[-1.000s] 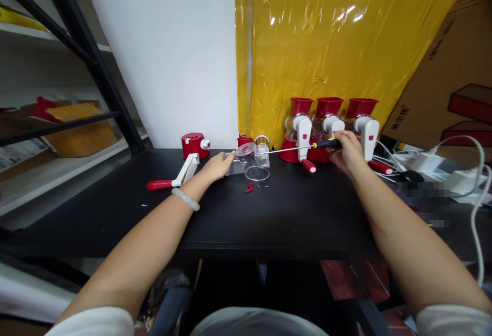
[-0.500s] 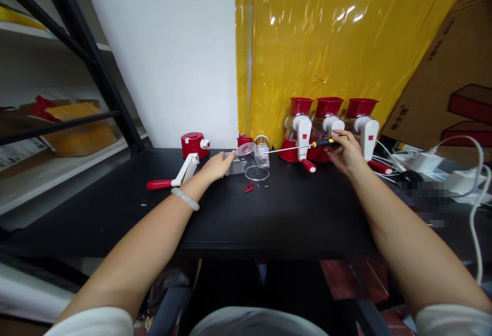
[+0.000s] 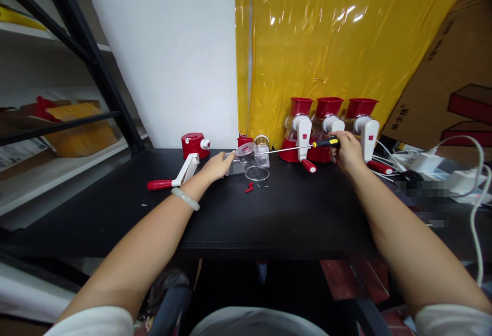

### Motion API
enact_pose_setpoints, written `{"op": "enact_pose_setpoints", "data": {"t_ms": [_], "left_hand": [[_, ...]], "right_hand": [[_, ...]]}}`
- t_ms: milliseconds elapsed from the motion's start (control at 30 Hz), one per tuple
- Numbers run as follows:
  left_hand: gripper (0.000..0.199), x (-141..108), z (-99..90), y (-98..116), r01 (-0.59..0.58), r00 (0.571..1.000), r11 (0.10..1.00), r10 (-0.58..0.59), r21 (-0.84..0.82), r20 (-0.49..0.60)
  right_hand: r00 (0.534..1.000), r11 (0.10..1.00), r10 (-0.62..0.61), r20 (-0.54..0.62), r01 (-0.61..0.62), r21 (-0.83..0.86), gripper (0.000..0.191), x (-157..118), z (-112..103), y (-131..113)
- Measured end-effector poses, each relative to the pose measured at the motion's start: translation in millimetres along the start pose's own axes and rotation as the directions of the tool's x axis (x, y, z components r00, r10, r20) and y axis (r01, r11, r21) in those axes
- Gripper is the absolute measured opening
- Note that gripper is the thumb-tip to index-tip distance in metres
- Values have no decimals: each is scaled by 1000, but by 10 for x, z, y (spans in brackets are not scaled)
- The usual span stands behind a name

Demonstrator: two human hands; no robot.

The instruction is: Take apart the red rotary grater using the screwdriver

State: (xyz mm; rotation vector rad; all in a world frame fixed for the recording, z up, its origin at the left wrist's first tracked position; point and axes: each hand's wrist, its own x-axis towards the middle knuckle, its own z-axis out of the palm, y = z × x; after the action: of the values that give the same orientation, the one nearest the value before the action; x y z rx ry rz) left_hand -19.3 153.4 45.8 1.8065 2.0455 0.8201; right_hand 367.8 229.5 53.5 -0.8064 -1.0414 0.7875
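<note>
My left hand (image 3: 220,166) grips the left side of a clear plastic housing (image 3: 251,164), which lies on its side on the black table. In my right hand (image 3: 348,151) is the black and yellow handle of a long screwdriver (image 3: 294,148). Its shaft points left, with the tip at the right side of the housing; the exact contact is too small to make out. A small red part (image 3: 249,187) and tiny screws (image 3: 263,186) lie in front of the housing. Behind it are a metal-ringed drum (image 3: 262,141) and a red piece (image 3: 244,140).
Three red and white crank graters (image 3: 301,136) stand at the back right. A red base (image 3: 192,145) and a white crank with red handle (image 3: 160,185) are on the left. White cables and adapters (image 3: 425,161) lie at the right of the black table (image 3: 269,228).
The fingers of my right hand have shifted and closed more around the screwdriver's handle. The housing and my left hand have hardly moved.
</note>
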Motion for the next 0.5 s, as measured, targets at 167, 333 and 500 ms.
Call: {"op": "enact_pose_setpoints", "data": {"t_ms": [167, 333, 500], "left_hand": [[65, 7, -4, -8, 2, 1000, 1000, -2, 15, 14], [64, 10, -1, -15, -1, 1000, 1000, 1, 7, 16], [65, 9, -1, -16, 0, 1000, 1000, 0, 5, 22]], "right_hand": [[999, 986, 35, 19, -37, 160, 10, -1, 22, -25], [991, 959, 100, 91, -121, 257, 14, -24, 3, -63], [989, 959, 110, 101, -132, 251, 15, -39, 1, -88]]}}
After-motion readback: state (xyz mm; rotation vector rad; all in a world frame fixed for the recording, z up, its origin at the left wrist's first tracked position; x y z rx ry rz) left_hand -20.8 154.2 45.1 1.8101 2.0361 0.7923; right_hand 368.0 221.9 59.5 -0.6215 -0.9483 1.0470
